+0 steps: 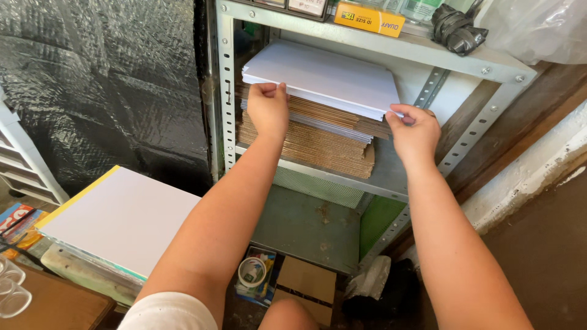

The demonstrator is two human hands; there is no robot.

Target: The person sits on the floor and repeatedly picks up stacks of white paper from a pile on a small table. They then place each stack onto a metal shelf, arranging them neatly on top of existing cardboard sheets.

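Metal shelf (391, 180), cardboard pile (318, 143), left hand (268, 109) and right hand (416, 131), each grip grasping white sheets (324, 76)

Both hands, left hand (268, 109) and right hand (415, 132), grip white sheets (324, 76), probably flattened boxes, atop cardboard stack (318, 137).
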